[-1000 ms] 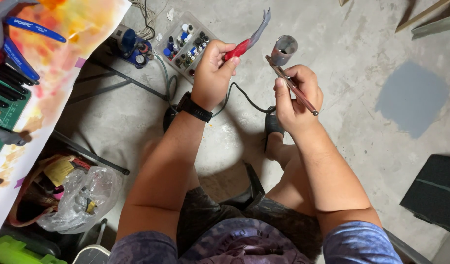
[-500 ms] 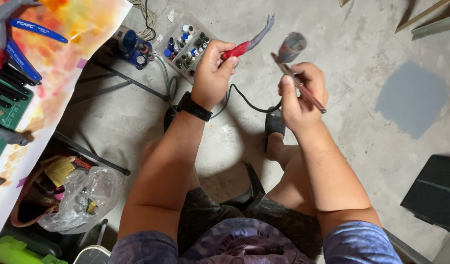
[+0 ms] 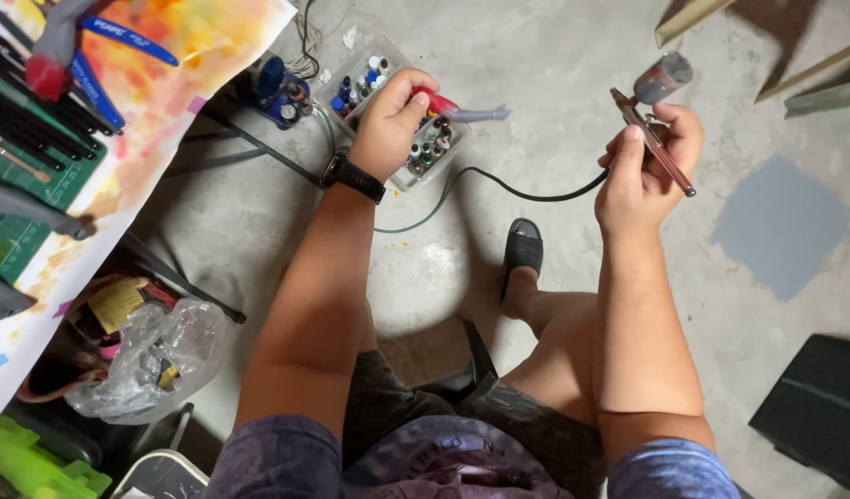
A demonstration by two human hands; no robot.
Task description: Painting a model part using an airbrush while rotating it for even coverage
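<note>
My right hand (image 3: 642, 166) grips an airbrush (image 3: 654, 139) with a small grey cup (image 3: 662, 78) on top, held out to the right over the concrete floor. A black hose (image 3: 508, 189) trails from it toward the left. My left hand (image 3: 393, 120) holds a red-handled tool with a grey tip (image 3: 457, 109) that points right, above a clear plastic tray of small paint bottles (image 3: 388, 102). A black watch (image 3: 353, 176) is on my left wrist.
A table covered with paint-stained paper (image 3: 139, 102) and blue tools stands at the left. A plastic bag (image 3: 152, 356) lies beneath it. My foot in a black sandal (image 3: 522, 254) rests on the floor. A grey painted patch (image 3: 781, 226) and a black case (image 3: 818, 416) lie at the right.
My two hands have moved apart: the right hand with the airbrush went right, the left hand with the red tool went left and lower over the bottle tray.
</note>
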